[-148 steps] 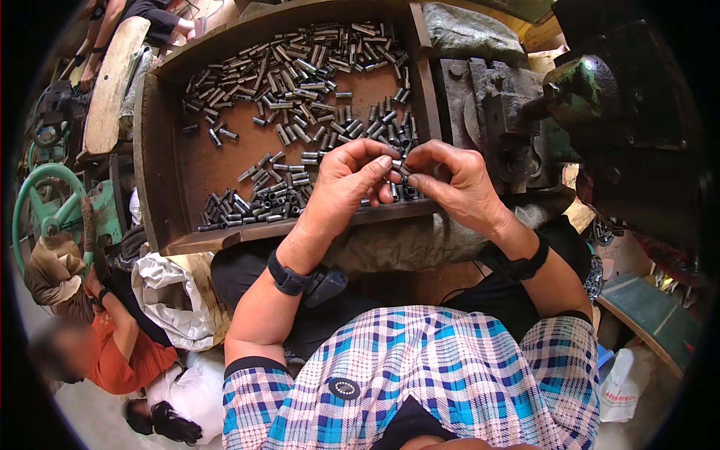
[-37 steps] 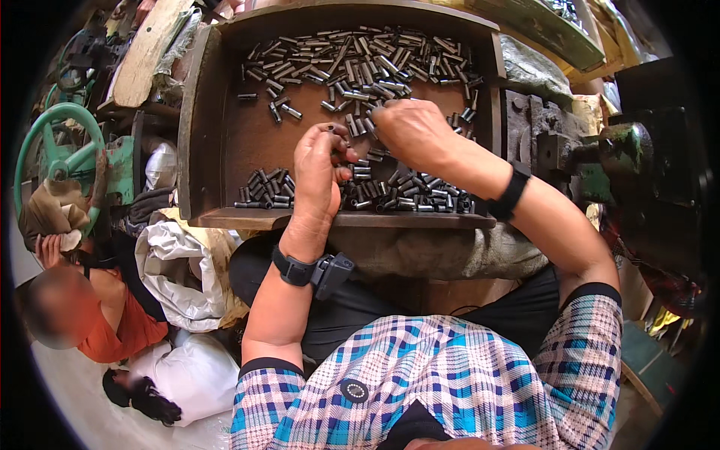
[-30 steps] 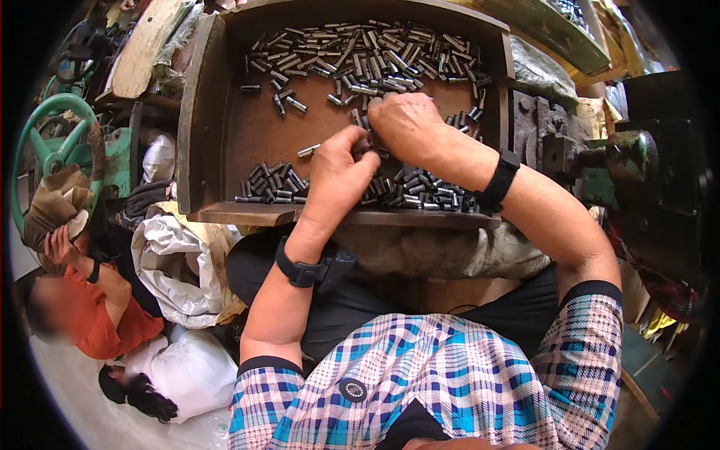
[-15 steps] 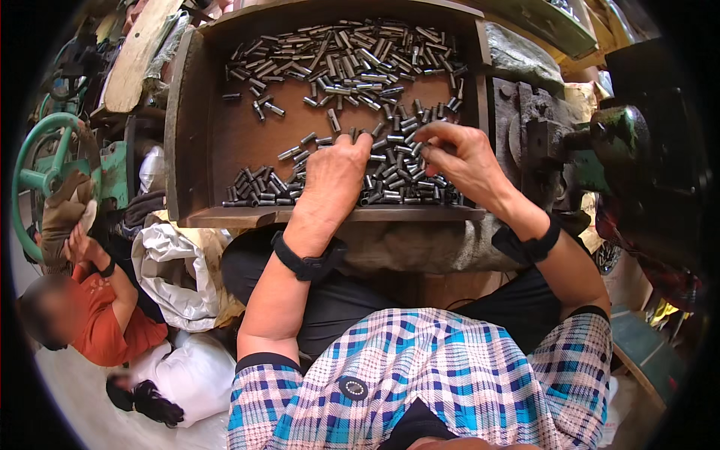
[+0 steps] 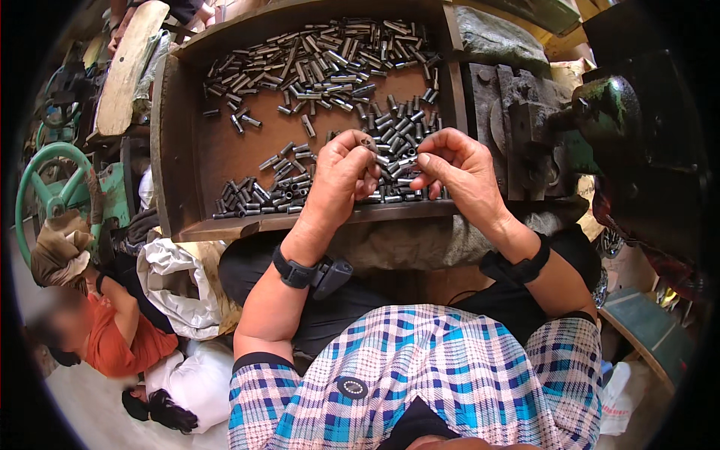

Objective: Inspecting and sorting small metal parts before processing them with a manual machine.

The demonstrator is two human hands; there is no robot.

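Note:
My left hand (image 5: 343, 171) is closed above the front part of a wooden tray (image 5: 187, 142). Between its thumb and forefinger shows the round end of a short metal tube (image 5: 367, 142). Beside it, my right hand (image 5: 463, 174) is bent in a pinch, thumb and forefinger close together. Shiny tubes lie right behind those fingertips, so what they hold cannot be made out. Under and between both hands spreads a pile of short dark metal tubes (image 5: 401, 129). At the tray's far side lies another heap, of longer metal tubes (image 5: 300, 69).
To the right of the tray stands a dark, greasy machine (image 5: 517, 112). A green handwheel (image 5: 56, 191) is at the left. Two people sit low at the left, one in an orange shirt (image 5: 124, 341). A white sack (image 5: 176, 277) stands open near my left knee.
My left hand has lifted from the pile and turned, now with a tube in its fingers. Both hands have come lower. The whole view has shifted slightly.

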